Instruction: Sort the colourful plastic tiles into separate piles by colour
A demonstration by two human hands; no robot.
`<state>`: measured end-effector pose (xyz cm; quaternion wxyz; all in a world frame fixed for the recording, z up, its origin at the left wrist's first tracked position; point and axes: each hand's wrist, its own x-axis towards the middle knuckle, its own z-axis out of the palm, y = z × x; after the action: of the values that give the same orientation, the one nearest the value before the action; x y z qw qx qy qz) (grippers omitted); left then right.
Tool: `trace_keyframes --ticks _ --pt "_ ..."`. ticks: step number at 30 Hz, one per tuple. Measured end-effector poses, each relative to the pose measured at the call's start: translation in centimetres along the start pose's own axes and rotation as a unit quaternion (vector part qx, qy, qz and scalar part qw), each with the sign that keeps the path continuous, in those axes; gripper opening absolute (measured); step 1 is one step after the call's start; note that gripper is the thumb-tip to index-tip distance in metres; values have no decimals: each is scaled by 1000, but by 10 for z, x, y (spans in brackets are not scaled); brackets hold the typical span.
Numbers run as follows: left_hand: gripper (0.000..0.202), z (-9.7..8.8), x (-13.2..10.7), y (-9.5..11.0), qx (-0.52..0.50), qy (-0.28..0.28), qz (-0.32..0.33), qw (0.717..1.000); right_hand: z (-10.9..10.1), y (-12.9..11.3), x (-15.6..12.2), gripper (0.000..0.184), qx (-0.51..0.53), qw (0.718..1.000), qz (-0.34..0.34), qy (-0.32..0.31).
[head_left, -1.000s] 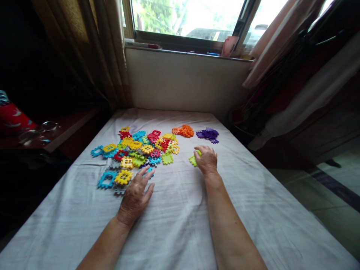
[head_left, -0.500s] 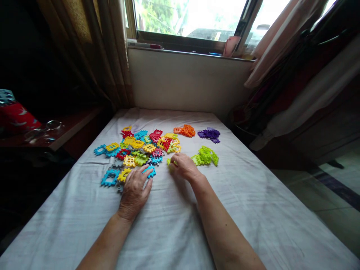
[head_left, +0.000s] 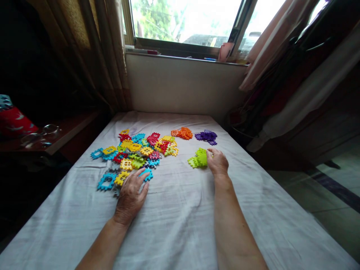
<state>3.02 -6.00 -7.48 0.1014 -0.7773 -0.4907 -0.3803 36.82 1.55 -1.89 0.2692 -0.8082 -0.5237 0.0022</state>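
Note:
A mixed heap of plastic interlocking tiles [head_left: 135, 152] in yellow, blue, red, green and grey lies on the white sheet [head_left: 174, 225]. Three sorted piles sit to its right: orange [head_left: 182, 132], purple [head_left: 207, 136] and light green [head_left: 198, 159]. My left hand [head_left: 131, 189] lies flat with its fingers spread, fingertips on blue tiles at the heap's near edge. My right hand [head_left: 218, 163] is curled at the right side of the green pile, fingers closed on a green tile there and covering part of the pile.
The sheet covers a bed that ends at a pale wall [head_left: 182, 86] under a window. Curtains [head_left: 92, 52] hang on the left and right. A dark side shelf [head_left: 50, 135] with glassware stands to the left. Floor [head_left: 332, 195] drops away on the right.
My right hand went left to the heap's edge, pinched a green tile, then came back right to the green pile. My left hand slid slightly forward onto the blue tiles.

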Motion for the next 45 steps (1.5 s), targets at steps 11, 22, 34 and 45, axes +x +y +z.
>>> trace_keyframes --ticks 11,22,34,45 --pt "28 0 2 -5 19 14 -20 1000 46 -110 -38 40 -33 964 -229 -134" --pt "26 4 3 -4 14 29 -26 999 71 -113 -43 30 -70 959 -241 -133" --pt "30 4 4 -6 22 21 -30 999 34 -81 -50 20 -23 966 -251 -61" --pt "27 6 4 -10 19 44 -13 999 21 27 -52 27 -28 998 0 52"
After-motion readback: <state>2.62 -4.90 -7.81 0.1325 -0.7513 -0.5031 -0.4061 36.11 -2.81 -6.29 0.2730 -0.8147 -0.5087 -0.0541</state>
